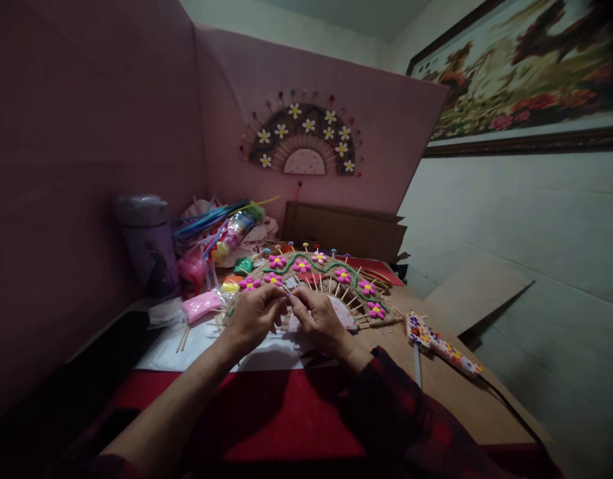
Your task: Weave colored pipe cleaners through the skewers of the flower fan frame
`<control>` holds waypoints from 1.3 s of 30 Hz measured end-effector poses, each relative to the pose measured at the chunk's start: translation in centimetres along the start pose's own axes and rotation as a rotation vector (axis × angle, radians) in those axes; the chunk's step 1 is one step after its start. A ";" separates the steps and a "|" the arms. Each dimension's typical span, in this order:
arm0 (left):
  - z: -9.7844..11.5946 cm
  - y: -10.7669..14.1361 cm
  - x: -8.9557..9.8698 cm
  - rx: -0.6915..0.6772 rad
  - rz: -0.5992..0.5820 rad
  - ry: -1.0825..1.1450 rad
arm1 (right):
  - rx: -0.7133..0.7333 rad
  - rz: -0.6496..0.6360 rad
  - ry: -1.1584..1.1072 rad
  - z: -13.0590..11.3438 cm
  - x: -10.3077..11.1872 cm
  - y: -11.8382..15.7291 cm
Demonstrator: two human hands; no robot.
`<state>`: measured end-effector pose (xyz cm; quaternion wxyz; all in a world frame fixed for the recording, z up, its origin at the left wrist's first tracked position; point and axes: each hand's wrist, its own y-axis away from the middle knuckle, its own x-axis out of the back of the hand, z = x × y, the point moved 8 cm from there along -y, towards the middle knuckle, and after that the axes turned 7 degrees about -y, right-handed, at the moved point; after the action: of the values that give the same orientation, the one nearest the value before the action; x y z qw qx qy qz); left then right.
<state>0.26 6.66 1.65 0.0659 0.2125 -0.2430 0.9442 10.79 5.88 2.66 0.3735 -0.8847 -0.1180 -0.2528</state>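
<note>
My left hand (254,316) and my right hand (319,318) meet over the near side of a fan-shaped craft. Fingers of both hands are pinched on a thin stick (286,290) with a small purplish bit at it, too small to make out fully. The fan (331,267) lies on the table, wrapped in twine, with pink flowers (343,275), a wavy green line and sticks with coloured tips along its outer edge. Its pale half-round centre (342,313) is partly hidden behind my right hand.
A glue gun with a floral pattern (443,346) lies at right, its cord trailing forward. At left are a pink clay pack (201,306), a purple container (149,249) and coloured pipe cleaners (211,219). Cardboard (341,229) stands behind; a finished fan (304,140) hangs on the pink board.
</note>
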 end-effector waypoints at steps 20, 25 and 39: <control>1.6 0.9 0.2 -0.133 0.154 -0.619 | 0.191 -0.053 0.089 -2.0 -1.6 0.6; 1.1 0.4 0.1 -0.070 0.108 -0.361 | 0.068 0.003 0.042 -0.8 -1.3 0.3; 0.8 0.3 0.1 -0.035 0.143 -0.467 | -0.076 -0.047 -0.006 0.5 -1.5 0.0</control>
<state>0.39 5.98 2.18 -0.0553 0.4060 -0.2826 0.8673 9.74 6.17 1.56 0.3330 -0.8960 -0.1299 -0.2633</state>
